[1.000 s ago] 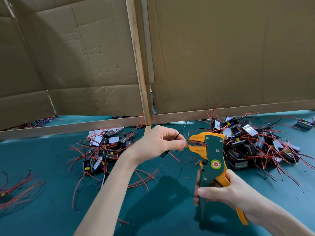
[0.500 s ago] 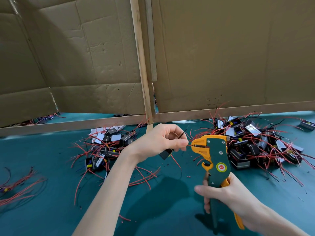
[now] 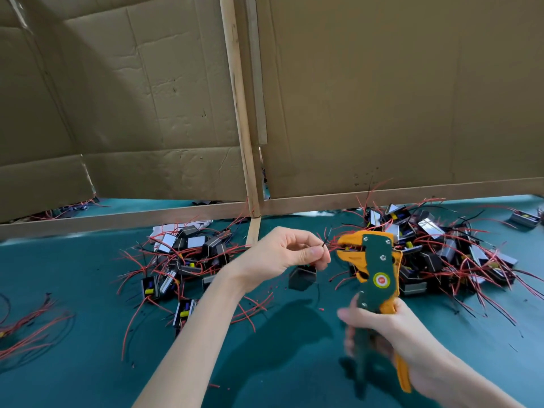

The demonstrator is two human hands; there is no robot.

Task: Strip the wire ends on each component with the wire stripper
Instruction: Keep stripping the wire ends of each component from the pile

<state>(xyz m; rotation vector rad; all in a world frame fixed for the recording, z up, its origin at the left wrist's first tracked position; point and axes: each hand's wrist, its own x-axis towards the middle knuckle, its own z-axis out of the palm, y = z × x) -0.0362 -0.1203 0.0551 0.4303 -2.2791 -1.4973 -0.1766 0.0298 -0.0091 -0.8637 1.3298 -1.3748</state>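
My left hand pinches a thin black wire between thumb and forefinger, and a small black component hangs below the fingers. My right hand grips the handles of the green and orange wire stripper, held upright. Its orange jaws point left, a short gap from the wire tip. The fingers of my right hand are blurred.
One pile of black components with red wires lies on the teal table left of my left hand, a larger pile at the right. Loose red wires lie at the far left. Cardboard walls on wooden strips close off the back.
The wire came out of the stripper jaws, which are now a short gap from the wire tip. My right hand's fingers are moving on the handles.
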